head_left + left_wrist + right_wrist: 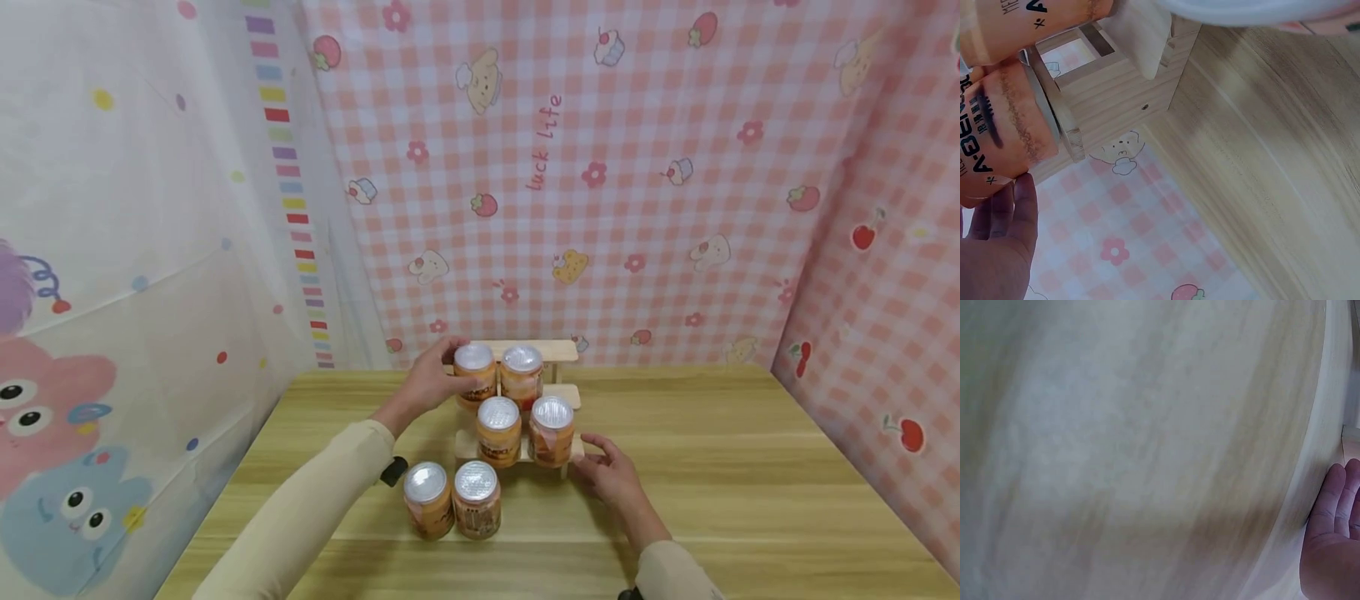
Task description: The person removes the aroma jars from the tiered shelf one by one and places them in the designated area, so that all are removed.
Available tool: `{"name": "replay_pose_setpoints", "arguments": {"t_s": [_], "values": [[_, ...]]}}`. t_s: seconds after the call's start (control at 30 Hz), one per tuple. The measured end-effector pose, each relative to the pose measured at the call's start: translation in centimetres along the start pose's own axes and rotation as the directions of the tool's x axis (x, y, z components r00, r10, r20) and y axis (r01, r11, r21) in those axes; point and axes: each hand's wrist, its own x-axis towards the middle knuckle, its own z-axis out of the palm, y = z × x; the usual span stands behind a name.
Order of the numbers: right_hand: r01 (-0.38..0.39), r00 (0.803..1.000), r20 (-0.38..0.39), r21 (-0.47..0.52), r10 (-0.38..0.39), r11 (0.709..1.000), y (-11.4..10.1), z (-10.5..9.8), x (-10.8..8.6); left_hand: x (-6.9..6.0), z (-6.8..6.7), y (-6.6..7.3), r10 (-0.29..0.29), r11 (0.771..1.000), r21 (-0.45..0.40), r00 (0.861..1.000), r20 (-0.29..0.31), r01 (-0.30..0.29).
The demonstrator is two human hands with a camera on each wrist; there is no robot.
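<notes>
While left hand (435, 379) grips rear-left can (477, 367), right hand (615, 482), fingers (1330, 497) extended, beside stand (562, 395)

From my end, head cam: L sleeve (318, 504) is cream, long, ends at wrist; small blk rounded block (393, 472) right by it. R sleeve (671, 573) same cream, part cropped; blk bit (631, 594) there too, too cut off to ID. L hand (435, 379) & R hand (617, 482) bare.

Cans (498, 446) around 6 o'clock are orange with dark lettering and silvery lids (476, 481). The stand (561, 351) is pale wood, and the tabletop (712, 483) streaky yellow-brown. Backdrop (645, 225) at 12 is pink-and-white gingham with strawberries and pink flowers; the 9 o'clock cloth (180, 333) is white with multicoloured dots. Sleeves (315, 508)? Cream.
</notes>
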Motion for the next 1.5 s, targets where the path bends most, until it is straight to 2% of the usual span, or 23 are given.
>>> {"name": "replay_pose_setpoints", "arguments": {"t_s": [0.37,0.63,0.8,0.93,1.03,1.2,1.33,1.5], "values": [[0.017,1.000,0.004,-0.004,-0.017,1.000,-0.6,0.0,0.2,-0.1,-1.8,1.0,0.042,0.999,-0.020,0.999,-0.027,-0.043],[0.021,1.000,0.009,0.007,-0.021,1.000,-0.4,-0.1,0.3,-1.3,-3.6,1.9,0.026,0.997,-0.072,0.999,-0.032,-0.028],[0.015,1.000,0.007,0.014,-0.015,1.000,-0.3,-0.2,0.2,-2.6,-4.7,2.1,0.018,0.998,-0.063,0.999,-0.038,-0.020],[0.022,1.000,-0.001,0.015,-0.022,1.000,-0.1,-0.2,0.1,-3.8,-5.5,2.1,0.031,0.996,-0.088,0.999,-0.042,-0.035],[0.017,1.000,0.001,0.018,-0.017,1.000,0.2,-0.2,0.1,-4.8,-6.0,1.7,0.045,0.996,-0.080,0.998,-0.052,-0.049],[0.007,1.000,-0.002,-0.013,-0.007,1.000,0.2,-0.2,0.1,-6.6,-7.2,1.1,0.018,0.998,-0.062,0.997,-0.070,-0.023],[0.018,1.000,-0.006,-0.037,-0.018,0.999,0.0,-0.2,0.2,-8.2,-8.2,0.7,0.014,0.997,-0.070,0.998,-0.068,-0.019],[0.003,1.000,0.000,-0.043,-0.003,0.999,-0.2,-0.1,-0.1,-10.5,-9.3,-0.2,-0.006,0.999,-0.036,0.998,-0.065,0.004]]}}
